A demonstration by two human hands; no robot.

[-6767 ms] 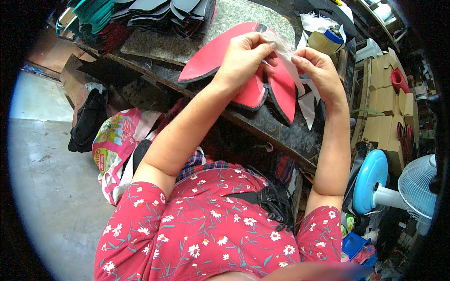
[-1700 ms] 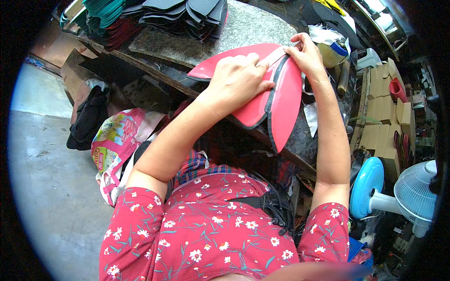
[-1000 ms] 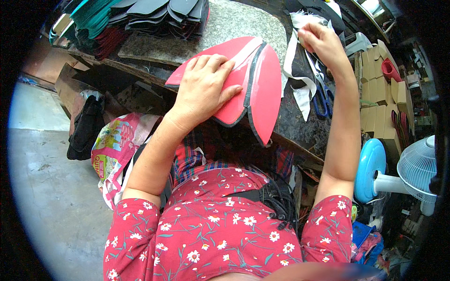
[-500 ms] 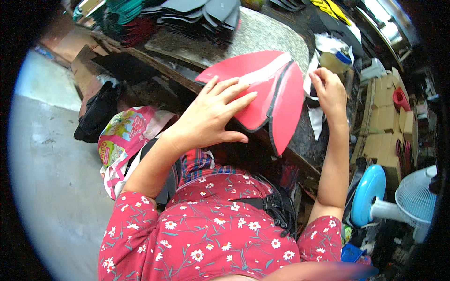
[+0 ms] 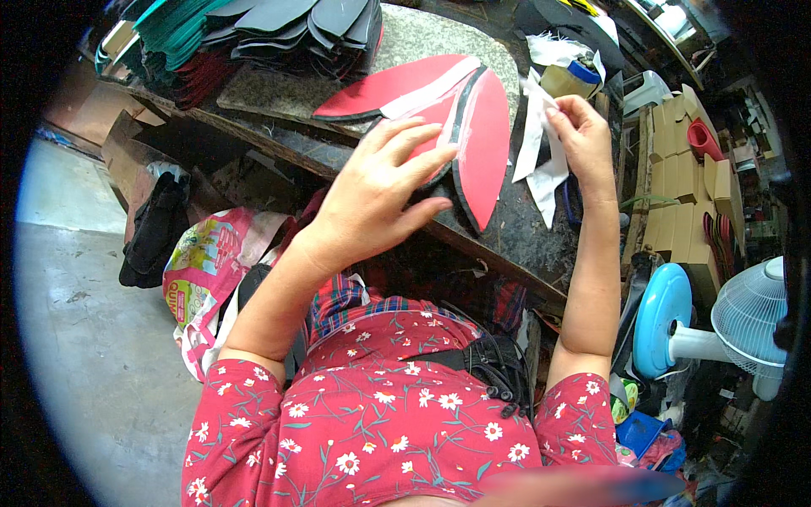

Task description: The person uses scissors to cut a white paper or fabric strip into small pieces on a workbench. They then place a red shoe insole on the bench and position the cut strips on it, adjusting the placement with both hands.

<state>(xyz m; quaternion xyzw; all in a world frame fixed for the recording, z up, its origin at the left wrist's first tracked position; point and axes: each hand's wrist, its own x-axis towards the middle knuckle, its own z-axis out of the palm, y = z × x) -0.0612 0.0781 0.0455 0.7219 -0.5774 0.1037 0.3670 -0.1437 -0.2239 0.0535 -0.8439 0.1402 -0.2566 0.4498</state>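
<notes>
A stack of red pieces [image 5: 439, 110], leaf-shaped with dark edges, lies on a stone slab [image 5: 422, 34] at the near edge of the surface [image 5: 524, 228], one piece tipped on its edge so its red face turns right. The left hand [image 5: 380, 198] rests on the near end of the red pieces, released and flat, fingers spread. Just right of the red pieces, the right hand [image 5: 583, 139] is raised over the surface, its fingers pinching a white strip [image 5: 541, 152] that hangs down in loose folds. A pale band runs along the top of the red pieces. Behind the red pieces, at the far side of the slab, dark and green sheets [image 5: 253, 34] are piled in fanned stacks. Beyond the strip stands a tan can [image 5: 566, 80] with white scraps about it. Far right of the red pieces are cardboard boxes [image 5: 684, 169] and, lower, a blue and white fan [image 5: 718, 325]. Below the surface, left of the red pieces, a bright printed bag [image 5: 203, 270] leans beside a dark bundle [image 5: 152, 237] on the grey floor [image 5: 84, 355].
</notes>
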